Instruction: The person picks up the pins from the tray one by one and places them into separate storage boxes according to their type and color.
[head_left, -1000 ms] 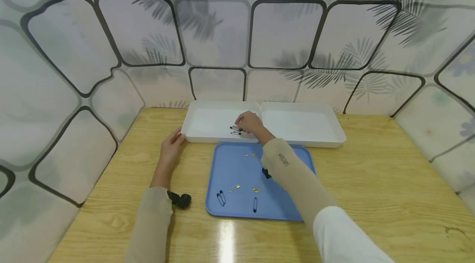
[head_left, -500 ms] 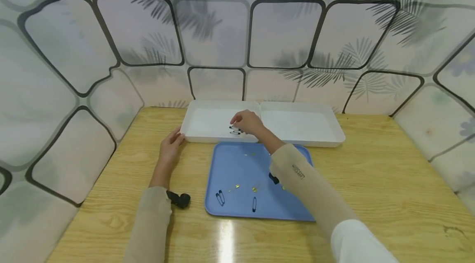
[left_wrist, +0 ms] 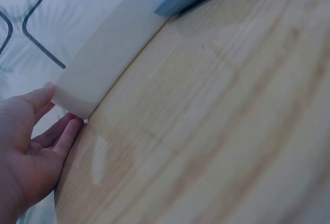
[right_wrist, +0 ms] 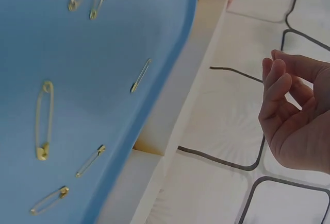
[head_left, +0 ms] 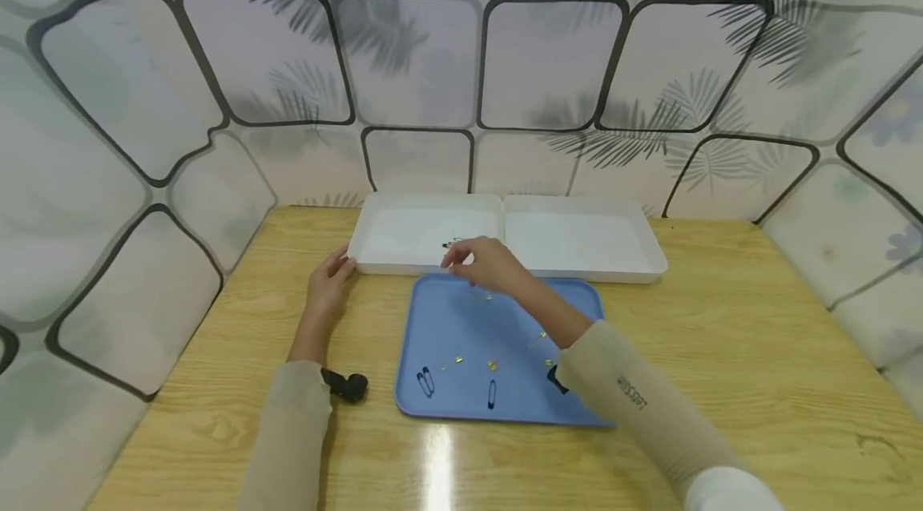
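My left hand [head_left: 329, 284] rests at the near left corner of the left white tray [head_left: 404, 227]. In the left wrist view its thumb touches the tray's upper corner, and its fingertips [left_wrist: 75, 124] meet the lower one. Over the far edge of the blue tray [head_left: 433, 319] hovers my right hand [head_left: 490, 263], fingers loosely bent and holding nothing visible. Dark safety pins [head_left: 451, 244] lie in the left white tray, partly hidden by that hand. On the blue tray are dark safety pins [head_left: 492, 395] and several gold safety pins [right_wrist: 45, 121].
A second white tray [head_left: 584, 235] adjoins the first on the right. Both stand on the wooden table [head_left: 721, 319] behind the blue tray, close to the patterned backdrop [head_left: 555, 62]. Black wrist cameras sit on both forearms.
My right hand has drawn back from the dark safety pins in the left white tray toward the blue tray, its fingers emptied. My left hand stays at the tray's corner.
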Motion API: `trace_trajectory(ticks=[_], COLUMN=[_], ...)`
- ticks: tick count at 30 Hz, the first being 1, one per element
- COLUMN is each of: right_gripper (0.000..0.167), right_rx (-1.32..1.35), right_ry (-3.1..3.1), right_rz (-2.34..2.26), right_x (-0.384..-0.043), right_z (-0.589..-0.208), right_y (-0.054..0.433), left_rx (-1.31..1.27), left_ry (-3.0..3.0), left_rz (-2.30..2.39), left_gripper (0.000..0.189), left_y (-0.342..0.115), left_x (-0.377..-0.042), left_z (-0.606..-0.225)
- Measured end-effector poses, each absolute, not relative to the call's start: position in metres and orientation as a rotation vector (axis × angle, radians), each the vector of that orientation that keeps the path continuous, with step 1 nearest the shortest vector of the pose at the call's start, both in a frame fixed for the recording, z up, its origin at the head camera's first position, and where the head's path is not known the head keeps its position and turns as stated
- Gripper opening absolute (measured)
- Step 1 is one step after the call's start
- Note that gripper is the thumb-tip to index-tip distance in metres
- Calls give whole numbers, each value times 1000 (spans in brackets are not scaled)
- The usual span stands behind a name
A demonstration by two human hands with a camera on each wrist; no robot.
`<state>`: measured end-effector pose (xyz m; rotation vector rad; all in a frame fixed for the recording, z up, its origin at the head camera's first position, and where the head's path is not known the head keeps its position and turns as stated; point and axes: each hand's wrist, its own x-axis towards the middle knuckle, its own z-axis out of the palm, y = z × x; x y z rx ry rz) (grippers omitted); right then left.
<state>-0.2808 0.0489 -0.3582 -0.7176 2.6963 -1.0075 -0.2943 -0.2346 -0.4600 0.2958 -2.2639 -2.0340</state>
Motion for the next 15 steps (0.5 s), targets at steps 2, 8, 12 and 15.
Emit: trace_trajectory(ticks=[2, 8, 12, 15], right_gripper=[12, 14, 13, 13], right_rx=[-708, -669, -672, -675], right_ry=[2674, 2585, 2547, 2507], right_rz=[-1032, -1112, -1133, -1155], right_x=[-272, -248, -237, -229], right_z=[-358, -356, -358, -362], right_y=[53, 66, 73, 77], left_rx=[295, 286, 289, 302], left_ry=[-2259, -2243, -2241, -2230], left_rz=[-2039, -2039, -2037, -2046], left_gripper=[46, 46, 46, 46], left_y=[-235, -234, -233, -233], left_x=[-294, -293, -294, -294], left_z=[-460, -460, -461, -462])
